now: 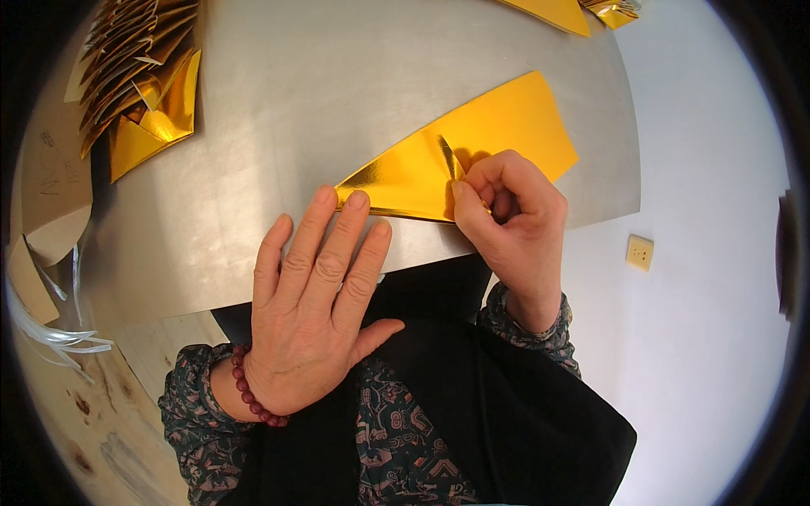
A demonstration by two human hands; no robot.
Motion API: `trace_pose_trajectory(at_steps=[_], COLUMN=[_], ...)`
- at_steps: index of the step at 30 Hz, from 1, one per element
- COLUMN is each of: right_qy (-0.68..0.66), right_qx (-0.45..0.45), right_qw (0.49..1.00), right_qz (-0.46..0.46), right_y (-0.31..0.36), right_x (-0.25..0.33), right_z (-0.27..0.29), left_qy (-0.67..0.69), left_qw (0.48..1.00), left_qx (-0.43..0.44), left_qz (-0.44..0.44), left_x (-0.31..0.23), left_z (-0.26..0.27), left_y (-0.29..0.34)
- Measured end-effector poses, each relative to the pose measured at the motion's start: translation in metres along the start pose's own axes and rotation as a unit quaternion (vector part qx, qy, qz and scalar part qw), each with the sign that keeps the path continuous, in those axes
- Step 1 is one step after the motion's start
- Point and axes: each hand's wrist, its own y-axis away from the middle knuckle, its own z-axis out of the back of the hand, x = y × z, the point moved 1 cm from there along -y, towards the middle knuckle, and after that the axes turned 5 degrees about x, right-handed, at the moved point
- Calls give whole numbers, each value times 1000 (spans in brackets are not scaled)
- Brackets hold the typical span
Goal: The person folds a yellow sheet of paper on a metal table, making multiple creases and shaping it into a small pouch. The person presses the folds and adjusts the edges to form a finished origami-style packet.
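Note:
A shiny gold foil paper sheet [506, 122] lies slantwise on the metal tabletop, its near side folded over into a pointed flap. My left hand [314, 304] is flat with fingers stretched out; its fingertips touch the sheet's left corner. At the near edge of the fold, my right hand [519, 211] pinches the paper between thumb and curled fingers. A crease runs up from that pinch across the foil. Part of the right side of the fold is hidden behind the right hand.
Folded gold foil pieces [156, 114] stand in an overlapping stack at the far left, beside a brown cardboard box [55, 160]. More gold sheets [553, 13] lie at the table's far edge. White plastic strips [59, 337] hang at left. A wall socket [639, 252] is at right.

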Motion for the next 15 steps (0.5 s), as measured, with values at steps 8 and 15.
trace_pose_trajectory(at_steps=[8,15], right_qy=[26,60], right_qx=[-6,4], right_qw=[1000,998], right_qz=[14,15], right_y=[-1,-4], right_x=[1,3], right_z=[-8,-25], left_qy=[8,10], left_qw=[1000,999], left_qx=[-24,-46], left_qz=[9,28], left_x=[4,15], left_z=[-3,-8], left_y=[2,6])
